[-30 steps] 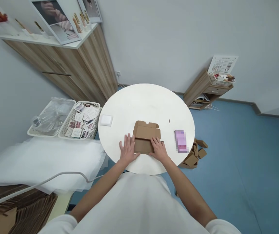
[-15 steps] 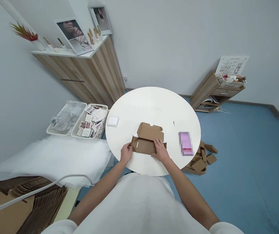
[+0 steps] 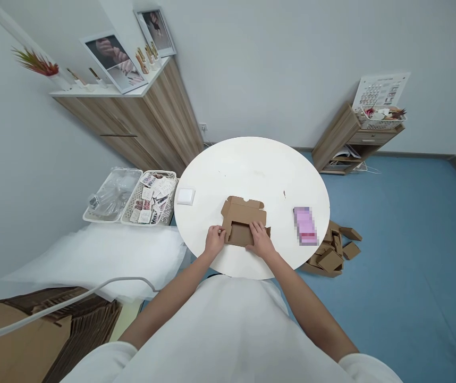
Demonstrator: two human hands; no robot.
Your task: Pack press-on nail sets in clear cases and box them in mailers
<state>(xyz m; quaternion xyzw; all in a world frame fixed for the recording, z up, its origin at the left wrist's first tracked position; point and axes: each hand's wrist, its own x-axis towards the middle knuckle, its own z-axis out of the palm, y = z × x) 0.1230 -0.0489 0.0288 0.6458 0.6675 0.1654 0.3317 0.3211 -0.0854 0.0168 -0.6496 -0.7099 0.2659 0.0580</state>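
Note:
A brown cardboard box (image 3: pixel 244 213), partly folded, lies on the white round table (image 3: pixel 252 165) with its lid laid back away from me. At its left end my left hand (image 3: pixel 215 241) pinches the folded side wall between thumb and fingers. My right hand (image 3: pixel 261 241) grips the right part of the box, fingers over the inside and thumb at the front edge. A side flap (image 3: pixel 268 231) sticks out just beyond the right fingers. The box's floor shows between both hands; the parts under my fingers are hidden.
A small white square item (image 3: pixel 185 196) sits at the table's left, a blurred purple item (image 3: pixel 306 226) at its right. Cardboard boxes (image 3: pixel 329 258) are piled low on the right. Baskets (image 3: pixel 148 213), white sheets (image 3: pixel 104 255) and stacked flat cardboard (image 3: pixel 80 335) are at left.
The box's left side wall has been folded inward, covering the slot that showed before. My left hand has moved a little right with it. The right hand keeps its hold.

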